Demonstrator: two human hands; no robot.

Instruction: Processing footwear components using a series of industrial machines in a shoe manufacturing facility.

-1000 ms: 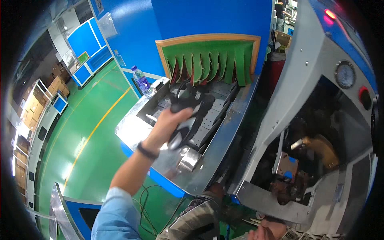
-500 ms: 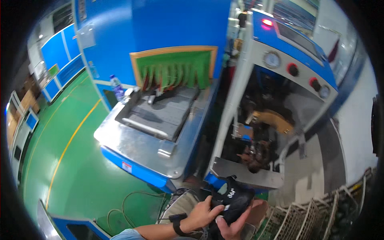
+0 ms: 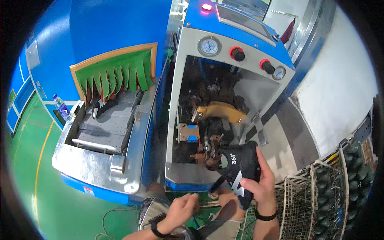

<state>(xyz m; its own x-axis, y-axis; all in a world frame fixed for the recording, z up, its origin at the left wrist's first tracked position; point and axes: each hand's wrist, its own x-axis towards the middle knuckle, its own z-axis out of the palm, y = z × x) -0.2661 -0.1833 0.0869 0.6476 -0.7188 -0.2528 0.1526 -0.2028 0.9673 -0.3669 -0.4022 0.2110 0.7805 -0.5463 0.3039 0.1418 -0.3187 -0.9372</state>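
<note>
In my right hand point(image 3: 260, 192) is a black shoe upper point(image 3: 247, 160) with white markings and a white stripe, gripped with the thumb across its side. It hangs in front of the open bay of a blue and white machine point(image 3: 186, 176), close to dark metal parts and a curved tan pad point(image 3: 222, 112). My left hand point(image 3: 183, 211) is apart from the upper, lower and to the left, with its fingers curled closed. Whether anything is in them is hidden. A dark strap-like piece point(image 3: 218, 185) hangs just below the upper.
Left stands a metal-topped conveyor point(image 3: 100, 168) with a dark shoe piece point(image 3: 103, 107) before a green strip curtain point(image 3: 116, 78). A bottle point(image 3: 62, 107) stands at its edge. Wire racks point(image 3: 298, 204) at right hold several dark shoe-shaped pieces. Gauges, knobs and a red lamp point(image 3: 207, 7) top the machine.
The view has turned right toward the machine. My left hand has come off the upper, and my right hand has raised it to the machine's open bay.
</note>
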